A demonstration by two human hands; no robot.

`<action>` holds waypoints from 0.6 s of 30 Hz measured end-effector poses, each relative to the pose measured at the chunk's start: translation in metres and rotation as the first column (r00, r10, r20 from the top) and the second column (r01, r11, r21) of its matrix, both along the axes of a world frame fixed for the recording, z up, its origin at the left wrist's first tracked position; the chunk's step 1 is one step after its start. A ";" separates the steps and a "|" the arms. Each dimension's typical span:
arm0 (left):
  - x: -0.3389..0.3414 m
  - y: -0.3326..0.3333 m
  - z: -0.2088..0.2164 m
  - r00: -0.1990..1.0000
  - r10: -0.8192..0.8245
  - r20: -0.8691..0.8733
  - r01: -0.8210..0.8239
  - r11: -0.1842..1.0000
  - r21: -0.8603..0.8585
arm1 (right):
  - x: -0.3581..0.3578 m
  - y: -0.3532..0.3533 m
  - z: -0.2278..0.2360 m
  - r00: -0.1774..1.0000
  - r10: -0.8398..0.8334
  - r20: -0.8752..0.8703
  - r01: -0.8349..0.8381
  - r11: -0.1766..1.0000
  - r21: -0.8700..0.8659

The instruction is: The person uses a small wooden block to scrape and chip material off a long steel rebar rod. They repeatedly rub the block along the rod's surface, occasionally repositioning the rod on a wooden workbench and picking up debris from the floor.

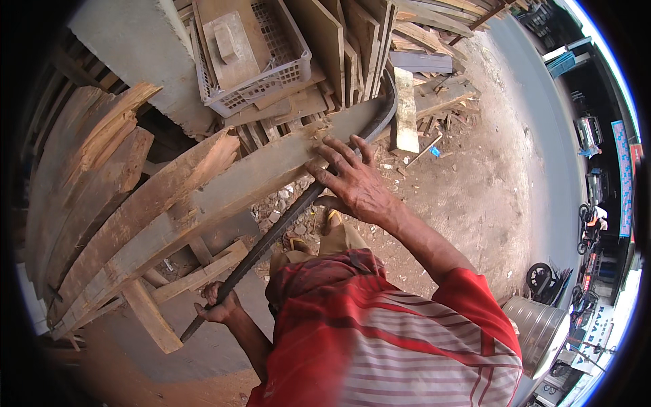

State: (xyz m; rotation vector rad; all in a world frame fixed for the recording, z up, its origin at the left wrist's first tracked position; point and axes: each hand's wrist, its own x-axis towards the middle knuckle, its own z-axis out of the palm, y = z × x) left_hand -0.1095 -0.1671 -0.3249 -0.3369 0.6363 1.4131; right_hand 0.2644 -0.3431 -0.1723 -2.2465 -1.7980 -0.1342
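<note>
A long dark bar (261,249) runs slantwise across the view, straight along most of its length and bent into a curve at its far right end. My left hand (222,303) is closed around its near lower part. Farther up, my right hand (356,183) lies over the bar, thumb on the near side and fingers spread across it in a loose hold. A thick wooden beam (258,166) lies just beyond the bar. The right fingertips reach toward its top, but whether they touch the wood I cannot tell. The bar's curved end is beside the beam's far end.
Rough planks (102,146) lean at the left. Behind the beam stands a plastic crate (256,89) with a wooden float in it, beside upright boards (349,47). Scrap wood lies farther back. A metal drum (540,332) stands at the right, with a road (542,136) beyond.
</note>
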 end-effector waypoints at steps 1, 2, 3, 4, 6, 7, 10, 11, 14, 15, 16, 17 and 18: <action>-0.004 -0.001 0.002 1.000 0.007 -0.008 -0.007 1.000 -0.004 | 0.000 -0.001 0.009 1.000 -0.003 0.020 0.003 1.000 0.003; -0.007 -0.002 0.003 1.000 0.012 -0.016 -0.012 1.000 -0.009 | 0.002 -0.003 0.019 0.999 -0.008 0.039 0.008 1.000 0.006; -0.005 -0.002 0.005 0.998 0.029 -0.051 -0.031 0.999 -0.035 | 0.005 -0.005 0.028 0.999 -0.039 -0.002 0.039 0.999 0.023; -0.007 -0.003 0.007 0.999 0.023 -0.034 -0.024 0.999 -0.031 | 0.011 -0.004 0.027 0.999 -0.047 0.021 0.047 0.999 0.015; -0.001 -0.004 0.012 0.996 0.039 -0.080 -0.043 0.998 -0.051 | 0.028 0.000 0.021 0.996 -0.066 0.066 0.067 0.998 -0.008; 0.000 -0.004 0.012 0.996 0.027 -0.083 -0.030 0.999 -0.037 | 0.034 0.002 0.018 0.996 -0.050 0.073 0.055 0.997 -0.062; -0.002 -0.003 0.007 0.995 0.031 -0.099 -0.031 1.000 0.004 | 0.037 -0.001 0.029 0.998 0.014 0.063 -0.013 1.000 -0.023; -0.003 -0.001 0.007 0.993 0.040 -0.109 -0.040 0.999 0.006 | 0.037 -0.003 0.037 0.998 -0.015 0.055 0.013 0.999 0.040; -0.007 -0.007 0.005 0.993 0.054 -0.101 -0.053 0.999 0.007 | 0.052 -0.020 0.059 0.971 -0.234 -0.037 0.236 0.970 0.050; -0.005 -0.008 0.004 0.994 0.047 -0.101 -0.048 0.999 -0.008 | 0.060 -0.029 0.054 0.944 -0.326 -0.058 0.328 0.944 0.024; -0.002 -0.010 0.003 0.994 0.045 -0.095 -0.047 0.999 -0.020 | 0.070 -0.037 0.047 0.909 -0.410 -0.072 0.412 0.911 0.001; -0.003 -0.013 0.001 0.994 0.057 -0.088 -0.060 0.998 -0.026 | 0.080 -0.040 0.040 0.917 -0.354 -0.183 0.365 0.931 0.024; -0.003 -0.019 0.000 0.994 0.063 -0.088 -0.066 0.997 -0.038 | 0.083 -0.042 0.035 0.915 -0.356 -0.188 0.367 0.930 0.026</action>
